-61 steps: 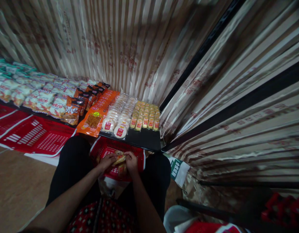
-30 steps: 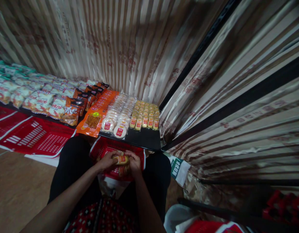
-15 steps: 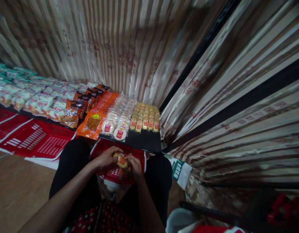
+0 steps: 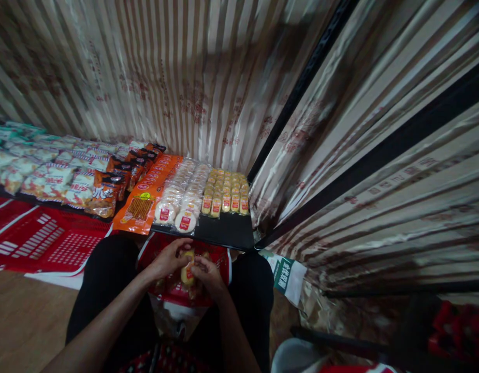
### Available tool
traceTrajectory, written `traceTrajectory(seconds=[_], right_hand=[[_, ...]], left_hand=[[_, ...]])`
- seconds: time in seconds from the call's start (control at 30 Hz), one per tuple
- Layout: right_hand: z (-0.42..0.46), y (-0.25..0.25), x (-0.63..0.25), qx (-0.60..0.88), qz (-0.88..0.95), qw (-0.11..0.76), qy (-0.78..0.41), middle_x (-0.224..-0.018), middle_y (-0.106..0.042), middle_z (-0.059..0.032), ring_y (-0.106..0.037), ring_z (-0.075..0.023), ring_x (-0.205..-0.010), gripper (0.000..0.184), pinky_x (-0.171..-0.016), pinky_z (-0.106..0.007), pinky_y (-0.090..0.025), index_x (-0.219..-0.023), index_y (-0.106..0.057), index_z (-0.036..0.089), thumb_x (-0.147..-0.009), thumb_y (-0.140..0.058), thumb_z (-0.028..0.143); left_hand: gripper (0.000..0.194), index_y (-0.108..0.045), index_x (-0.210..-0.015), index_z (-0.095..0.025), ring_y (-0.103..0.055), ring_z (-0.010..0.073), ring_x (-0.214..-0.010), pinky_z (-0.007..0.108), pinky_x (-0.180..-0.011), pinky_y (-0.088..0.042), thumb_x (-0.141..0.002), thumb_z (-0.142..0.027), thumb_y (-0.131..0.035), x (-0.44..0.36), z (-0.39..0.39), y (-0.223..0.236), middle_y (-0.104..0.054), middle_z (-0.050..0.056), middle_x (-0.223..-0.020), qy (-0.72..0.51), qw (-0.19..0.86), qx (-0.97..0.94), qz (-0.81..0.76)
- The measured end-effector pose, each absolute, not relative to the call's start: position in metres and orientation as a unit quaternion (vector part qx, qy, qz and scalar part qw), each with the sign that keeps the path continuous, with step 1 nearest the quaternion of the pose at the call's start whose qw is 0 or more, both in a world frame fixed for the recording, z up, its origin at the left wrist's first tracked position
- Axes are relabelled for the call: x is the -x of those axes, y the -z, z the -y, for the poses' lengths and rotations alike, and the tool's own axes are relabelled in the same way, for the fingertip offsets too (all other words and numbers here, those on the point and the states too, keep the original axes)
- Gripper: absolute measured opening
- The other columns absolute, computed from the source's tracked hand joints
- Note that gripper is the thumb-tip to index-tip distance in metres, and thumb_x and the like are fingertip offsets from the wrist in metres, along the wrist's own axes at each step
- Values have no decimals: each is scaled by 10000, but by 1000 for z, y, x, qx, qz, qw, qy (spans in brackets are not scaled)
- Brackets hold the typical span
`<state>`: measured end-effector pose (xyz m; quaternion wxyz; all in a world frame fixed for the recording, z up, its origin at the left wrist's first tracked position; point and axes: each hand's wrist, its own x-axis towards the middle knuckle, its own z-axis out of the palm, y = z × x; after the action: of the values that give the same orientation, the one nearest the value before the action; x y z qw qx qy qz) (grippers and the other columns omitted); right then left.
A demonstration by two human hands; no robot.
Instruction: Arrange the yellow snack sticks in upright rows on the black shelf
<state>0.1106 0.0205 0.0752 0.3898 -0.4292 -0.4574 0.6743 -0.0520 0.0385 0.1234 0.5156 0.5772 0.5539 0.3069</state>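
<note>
Between my legs, my left hand (image 4: 169, 260) and my right hand (image 4: 209, 275) hold one small yellow wrapped snack (image 4: 187, 274) with a red-and-yellow label. The snack stands upright, with fingers closed on it from both sides. Below it is a red plastic basket (image 4: 222, 255) with more packets inside, partly hidden by my hands. Just beyond, rows of matching yellow wrapped snacks (image 4: 226, 192) line the right end of a black shelf (image 4: 227, 229). Round white wrapped crackers (image 4: 186, 221) lie beside them in two rows.
Further left on the shelf are orange stick-snack bags (image 4: 140, 207), brown-orange bags (image 4: 104, 191) and many white bags (image 4: 56, 181). A red basket (image 4: 74, 243) sits below them. Striped curtain (image 4: 192, 77) and dark poles (image 4: 363, 150) close off the back and right. A white-green bag (image 4: 286, 274) lies right.
The yellow snack has turned from slanted to upright between my hands. My view has shifted slightly, so the shelf appears a little lower and further left.
</note>
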Motion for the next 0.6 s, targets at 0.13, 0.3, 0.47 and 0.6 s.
traceTrajectory(seconds=[0.13,0.3,0.47,0.6], right_hand=[[-22,-75,-110,445,446,434,-645,-825,-694,-40,-650,-207,-793,418,-753,-354,-510,-904,-656,215,-602,-697,501],[-29,-76,-115,441,439,448,-642,-823,-694,-43,-651,-191,-770,394,-740,-332,-512,-930,-641,202,-629,-692,451],[-34,-87,-122,438,417,485,-631,-899,-698,-55,-653,-179,-779,354,-728,-310,-515,-948,-624,197,-666,-674,406],[-40,-95,-131,466,399,516,-597,-929,-699,-66,-655,-188,-803,374,-718,-310,-525,-989,-612,193,-688,-657,409]], left_hand=[[466,-544,-1097,-143,-562,144,-783,275,-743,-457,-690,-366,-583,45,-38,-123,-610,62,-967,-333,512,-549,-571],[437,-550,-1078,-134,-582,164,-833,294,-794,-463,-712,-373,-563,34,-36,-123,-631,78,-979,-365,484,-537,-587],[391,-551,-1051,-149,-589,181,-935,308,-852,-459,-731,-372,-537,21,-39,-126,-625,84,-1044,-391,470,-533,-586],[308,-580,-988,-158,-587,181,-955,312,-869,-454,-756,-344,-500,9,-40,-131,-630,76,-1019,-382,449,-552,-589]])
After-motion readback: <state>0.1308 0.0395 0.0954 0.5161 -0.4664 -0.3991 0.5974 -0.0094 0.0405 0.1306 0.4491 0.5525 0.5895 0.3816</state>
